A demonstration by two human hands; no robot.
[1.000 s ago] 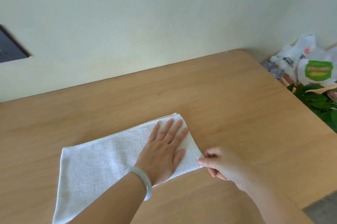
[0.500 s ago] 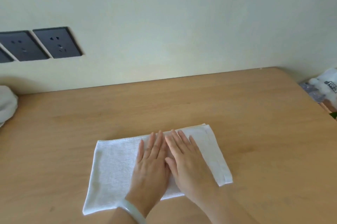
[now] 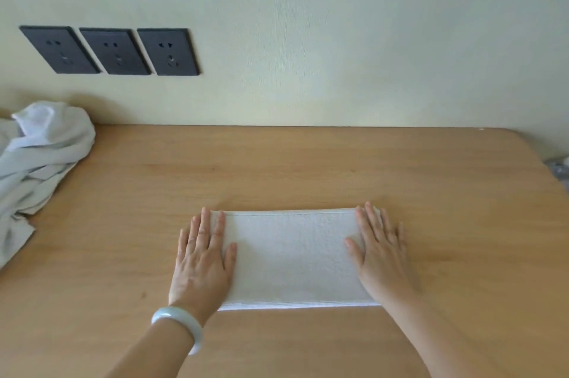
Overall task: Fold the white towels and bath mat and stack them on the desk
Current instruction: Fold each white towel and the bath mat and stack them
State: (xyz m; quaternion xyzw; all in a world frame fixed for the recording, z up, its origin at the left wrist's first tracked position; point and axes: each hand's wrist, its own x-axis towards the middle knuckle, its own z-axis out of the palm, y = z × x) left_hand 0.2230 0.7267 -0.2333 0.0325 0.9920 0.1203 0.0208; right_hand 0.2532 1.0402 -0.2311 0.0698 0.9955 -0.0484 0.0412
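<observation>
My left hand and right hand both lie flat, fingers straight and together, palms pressing down and gripping nothing. Each covers one short end of the folded white towel, which sits between the hands on the desk, directly in front of me and squared to the wall. Its long axis runs left to right across my view, so each of my hands is equally near its own end and neither has to reach. I judge the next fold would carry one short end over onto the other, and the towel's near and far long edges look aligned enough for that.

There is bare wood all round it: a broad strip behind it up to the wall, more to the right before the desk's rounded corner, and some on the near side, though I cannot see the front edge. The remaining linen, a crumpled white pile, lies at the far left against the wall, well apart from the towel, so my left hand is the nearer one to fetch from it. A pale bracelet sits on my left wrist, and three dark sockets are on the wall above the pile.
</observation>
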